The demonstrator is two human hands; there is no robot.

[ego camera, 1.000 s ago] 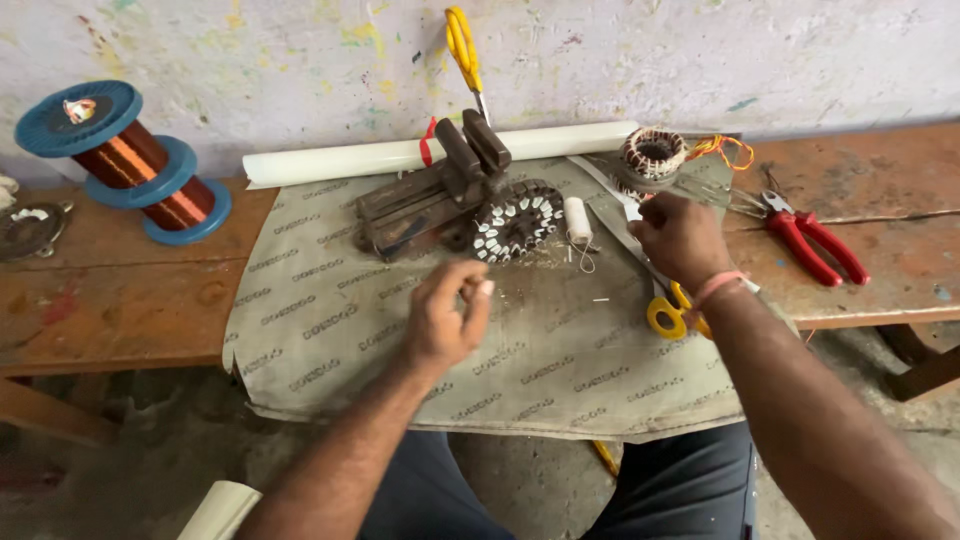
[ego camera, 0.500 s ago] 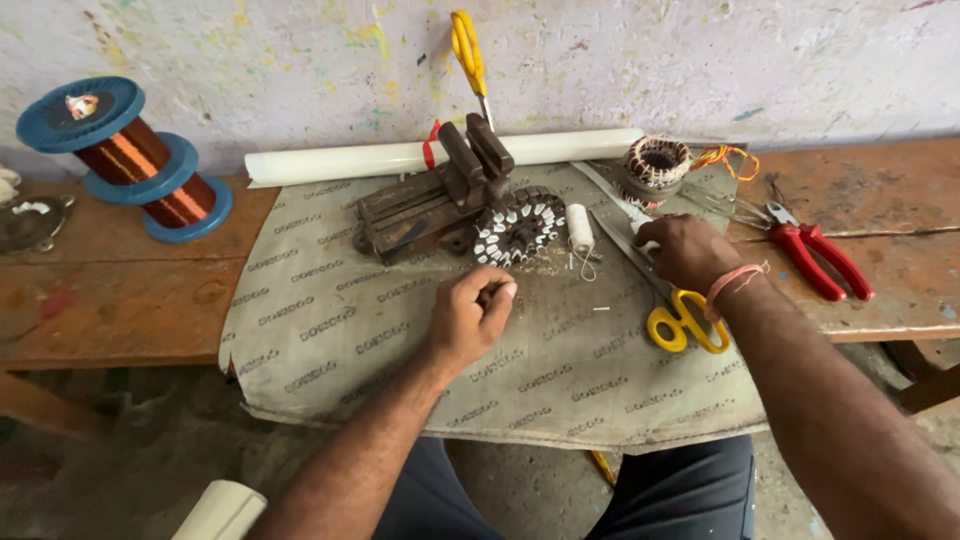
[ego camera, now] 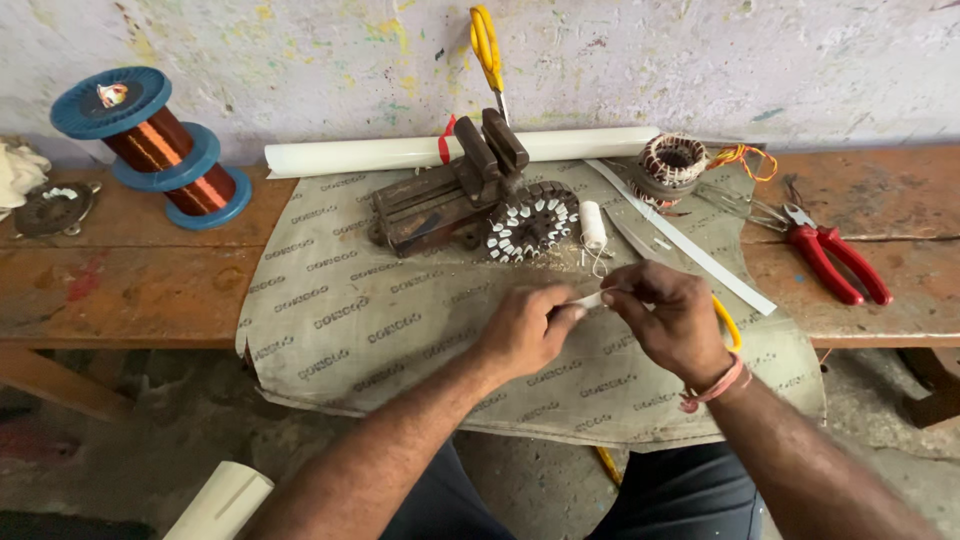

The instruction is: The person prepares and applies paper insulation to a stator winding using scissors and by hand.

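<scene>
My left hand (ego camera: 528, 328) and my right hand (ego camera: 673, 320) meet over a grey printed cloth (ego camera: 380, 320) on the wooden bench. Both pinch a small white strip of paper (ego camera: 590, 299) between their fingertips. Yellow-handled scissors (ego camera: 728, 322) lie mostly hidden under my right hand. Just beyond the hands a round stator core (ego camera: 530, 220) is clamped in a dark bench vise (ego camera: 445, 200), with a small white thread spool (ego camera: 594, 224) beside it.
Two blue spools of copper wire (ego camera: 160, 145) stand at the left. A long white paper roll (ego camera: 400, 153) lies by the wall, another pair of yellow scissors (ego camera: 487, 45) above it. A wound coil (ego camera: 672, 163) and red pliers (ego camera: 835, 260) lie right.
My right hand left the yellow scissors on the cloth and came in to my left hand. Both hands now pinch the white strip together.
</scene>
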